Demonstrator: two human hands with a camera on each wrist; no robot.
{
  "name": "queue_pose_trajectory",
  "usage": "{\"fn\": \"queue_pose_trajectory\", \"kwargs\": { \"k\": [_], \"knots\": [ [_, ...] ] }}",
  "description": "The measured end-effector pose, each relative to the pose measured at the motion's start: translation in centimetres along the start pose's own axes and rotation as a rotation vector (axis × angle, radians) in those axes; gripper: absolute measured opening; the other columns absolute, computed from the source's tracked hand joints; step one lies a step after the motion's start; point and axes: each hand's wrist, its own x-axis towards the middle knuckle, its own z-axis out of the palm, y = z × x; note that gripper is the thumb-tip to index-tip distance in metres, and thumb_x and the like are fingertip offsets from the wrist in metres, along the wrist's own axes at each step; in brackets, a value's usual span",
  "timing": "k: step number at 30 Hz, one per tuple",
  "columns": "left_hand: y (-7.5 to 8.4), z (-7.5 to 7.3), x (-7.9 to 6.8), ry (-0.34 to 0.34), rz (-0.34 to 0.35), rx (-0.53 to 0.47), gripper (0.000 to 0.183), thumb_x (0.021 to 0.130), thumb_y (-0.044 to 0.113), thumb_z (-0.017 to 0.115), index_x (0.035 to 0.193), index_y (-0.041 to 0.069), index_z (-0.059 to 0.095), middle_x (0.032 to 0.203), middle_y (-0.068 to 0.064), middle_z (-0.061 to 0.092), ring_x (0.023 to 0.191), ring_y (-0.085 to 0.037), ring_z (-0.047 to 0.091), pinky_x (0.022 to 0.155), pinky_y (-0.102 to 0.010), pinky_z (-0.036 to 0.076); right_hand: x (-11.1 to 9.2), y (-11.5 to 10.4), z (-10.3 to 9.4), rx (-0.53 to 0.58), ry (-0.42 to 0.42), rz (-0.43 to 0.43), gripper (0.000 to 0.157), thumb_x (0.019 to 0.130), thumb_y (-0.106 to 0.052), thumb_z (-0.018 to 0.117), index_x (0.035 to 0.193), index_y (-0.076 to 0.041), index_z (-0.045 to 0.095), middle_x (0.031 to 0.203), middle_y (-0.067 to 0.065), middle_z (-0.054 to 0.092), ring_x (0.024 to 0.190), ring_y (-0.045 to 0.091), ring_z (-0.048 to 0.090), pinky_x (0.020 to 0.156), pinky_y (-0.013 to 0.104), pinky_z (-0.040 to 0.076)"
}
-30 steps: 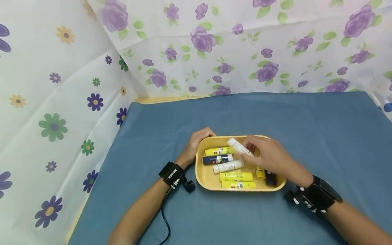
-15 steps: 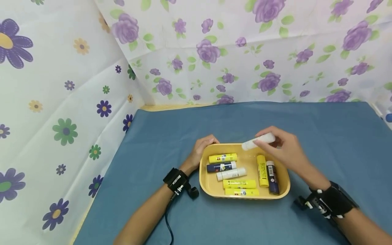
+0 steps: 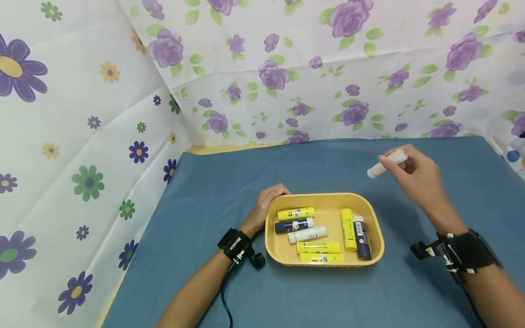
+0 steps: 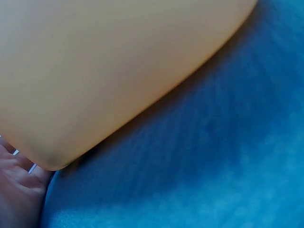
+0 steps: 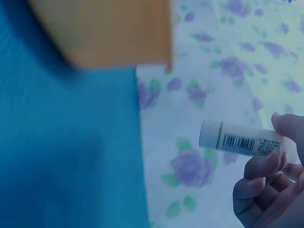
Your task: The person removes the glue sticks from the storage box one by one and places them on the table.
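Note:
My right hand (image 3: 424, 182) pinches a white glue stick (image 3: 398, 156) between thumb and fingers, up in the air right of and behind a yellow plastic tray (image 3: 324, 199). In the right wrist view the barcode on this glue stick (image 5: 242, 138) faces the camera. At the tray's back left corner my left hand (image 3: 262, 206) grips the outside, its fingers bent round the rim and partly hidden. In the tray lie several yellow glue sticks (image 3: 319, 247), two navy ones with white caps, such as the upright-lying navy glue stick (image 3: 362, 239), and another white glue stick (image 3: 307, 234).
A blue cloth (image 3: 229, 168) covers the table. Flowered white sheets (image 3: 246, 82) hang behind and at the left. Black camera straps sit on both wrists, with a black cable (image 3: 224, 300) trailing from the left one. White items with a blue spot (image 3: 513, 156) show at the right edge.
My right hand has lifted the white glue stick out of the tray and carried it right and away over the blue cloth. The left hand has stayed at the tray's corner.

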Motion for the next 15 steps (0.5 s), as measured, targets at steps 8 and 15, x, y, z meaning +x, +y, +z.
{"fn": "queue_pose_trajectory", "kwargs": {
  "k": [8, 15],
  "knots": [
    [-0.2, 0.1, -0.2, 0.014, -0.009, -0.019, 0.053, 0.105, 0.033, 0.037, 0.099, -0.013, 0.062, 0.090, -0.029, 0.053, 0.076, -0.041, 0.052, 0.067, -0.032, 0.048, -0.2, 3.9, 1.1, -0.107, -0.025, 0.066, 0.029, 0.092, -0.040, 0.065, 0.109, -0.016, 0.065, 0.078, 0.005, 0.051, 0.059, 0.015, 0.039, 0.052, 0.028, 0.030],
    [-0.2, 0.1, 0.1, 0.012, -0.008, -0.026, 0.048, 0.105, 0.029, 0.038, 0.100, -0.012, 0.062, 0.091, -0.029, 0.054, 0.077, -0.039, 0.054, 0.068, -0.031, 0.049, -0.1, 5.9, 1.6, -0.117, 0.013, 0.060, 0.029, 0.092, -0.037, 0.066, 0.109, -0.013, 0.067, 0.075, 0.006, 0.052, 0.057, 0.014, 0.040, 0.051, 0.027, 0.029]
  ]
}}
